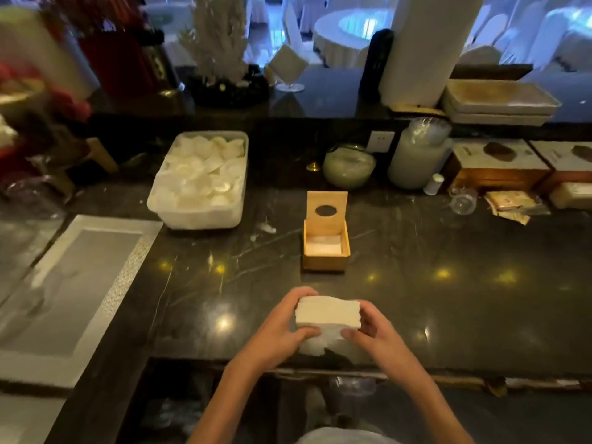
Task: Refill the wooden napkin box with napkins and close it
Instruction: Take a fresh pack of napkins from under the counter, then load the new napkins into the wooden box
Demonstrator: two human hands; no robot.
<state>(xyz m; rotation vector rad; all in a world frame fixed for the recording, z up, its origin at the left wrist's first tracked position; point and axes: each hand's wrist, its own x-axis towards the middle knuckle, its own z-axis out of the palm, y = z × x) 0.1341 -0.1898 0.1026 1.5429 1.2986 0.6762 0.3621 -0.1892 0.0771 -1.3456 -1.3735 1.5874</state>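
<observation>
The wooden napkin box [325, 263] stands open in the middle of the dark marble counter, its lid [326, 213] with an oval hole tipped up at the back. A low layer of white napkins lies inside. Nearer the counter's front edge, a thick stack of white napkins [326, 315] is held between both hands. My left hand [282, 331] grips its left side and my right hand [373, 331] grips its right side. The stack is a short way in front of the box, apart from it.
A white plastic tub [195, 216] of round white pieces sits left of the box. A grey placemat [38, 318] lies at far left. Jars [349, 166], a small glass [463, 201], packets [512, 205] and boxes [499, 168] line the back right. The counter edge [448, 373] runs below my hands.
</observation>
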